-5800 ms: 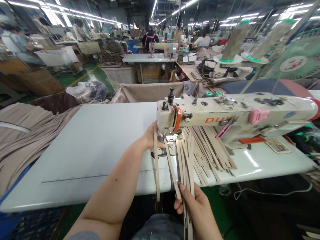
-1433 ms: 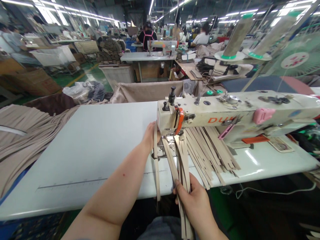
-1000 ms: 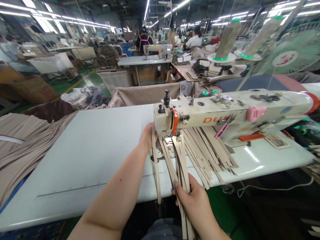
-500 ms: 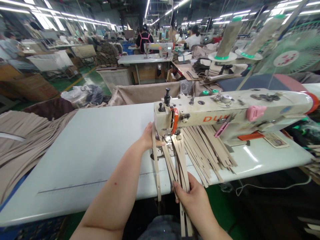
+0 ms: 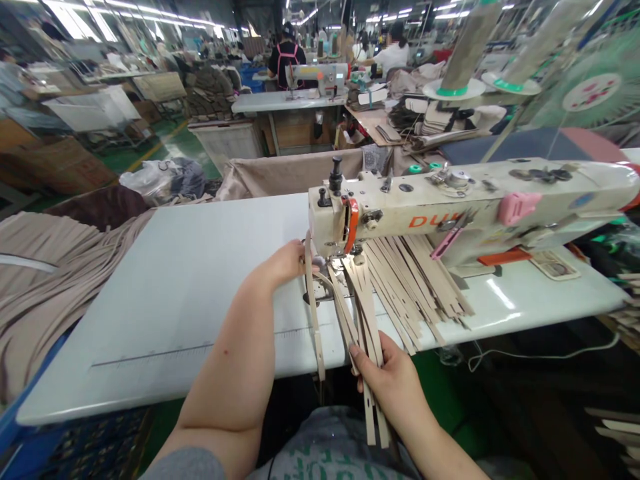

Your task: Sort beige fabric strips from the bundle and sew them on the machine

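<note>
A white sewing machine (image 5: 400, 207) stands before me, its needle and presser foot low over the metal plate. Left of its head, my left hand (image 5: 290, 261) is closed with a beige strap (image 5: 312, 307) at its fingers; the strap hangs over the table's front edge. Part of those fingers is hidden behind the strap. My right hand (image 5: 393, 373) grips a bunch of beige straps (image 5: 369, 327) just past the front edge. These straps run up toward the presser foot, and small holes show near their lower ends.
More beige straps (image 5: 415, 287) lie side by side under the machine arm. A large heap of straps (image 5: 75, 267) sits left of the white table (image 5: 200, 287). Thread cones (image 5: 467, 53) and a fan (image 5: 593, 90) rise behind the machine. A person (image 5: 287, 57) sits farther back.
My left hand has drawn slightly left from the needle area, its thumb folding in, and a strap now bends toward it. My right hand keeps its grip. The view has tilted down a little.
</note>
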`<control>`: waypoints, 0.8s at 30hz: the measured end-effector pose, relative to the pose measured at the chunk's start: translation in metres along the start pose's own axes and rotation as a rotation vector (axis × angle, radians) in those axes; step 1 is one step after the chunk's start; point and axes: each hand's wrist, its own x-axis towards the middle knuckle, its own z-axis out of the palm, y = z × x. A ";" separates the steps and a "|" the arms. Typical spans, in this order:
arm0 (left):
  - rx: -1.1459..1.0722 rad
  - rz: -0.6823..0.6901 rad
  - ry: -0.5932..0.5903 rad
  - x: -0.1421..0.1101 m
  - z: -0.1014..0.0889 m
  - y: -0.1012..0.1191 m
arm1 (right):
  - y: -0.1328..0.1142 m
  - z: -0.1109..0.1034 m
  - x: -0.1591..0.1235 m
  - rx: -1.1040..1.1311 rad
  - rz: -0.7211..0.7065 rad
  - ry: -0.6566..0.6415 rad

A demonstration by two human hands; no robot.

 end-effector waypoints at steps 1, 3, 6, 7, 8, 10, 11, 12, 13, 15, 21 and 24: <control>0.030 -0.013 -0.057 -0.002 -0.003 -0.001 | 0.000 -0.001 0.000 0.000 -0.003 -0.003; 0.068 -0.029 -0.183 -0.009 -0.012 0.000 | 0.000 -0.002 -0.001 0.006 -0.003 -0.009; 0.009 0.019 -0.406 -0.019 -0.025 0.004 | 0.001 -0.003 -0.001 0.040 0.014 -0.023; -0.032 0.046 -0.487 -0.023 -0.029 0.006 | 0.002 -0.004 -0.002 0.057 0.018 -0.023; -0.079 0.076 -0.564 -0.026 -0.032 0.008 | 0.003 -0.004 -0.002 0.075 0.023 -0.025; -0.167 0.129 -0.683 -0.031 -0.035 0.012 | 0.005 -0.005 -0.003 0.109 0.036 -0.031; -0.202 0.155 -0.726 -0.033 -0.034 0.013 | 0.006 -0.005 -0.004 0.123 0.044 -0.040; -0.225 0.178 -0.757 -0.033 -0.033 0.014 | 0.007 -0.005 -0.004 0.138 0.053 -0.052; -0.238 0.196 -0.776 -0.032 -0.030 0.015 | 0.008 -0.004 -0.004 0.155 0.065 -0.066; -0.223 0.210 -0.794 -0.029 -0.024 0.014 | 0.008 -0.004 -0.005 0.192 0.088 -0.099; -0.201 0.221 -0.805 -0.017 -0.010 0.014 | 0.009 -0.004 -0.010 0.236 0.078 -0.148; -0.263 0.195 -0.745 -0.016 -0.006 0.016 | 0.020 -0.006 -0.012 0.267 0.125 -0.172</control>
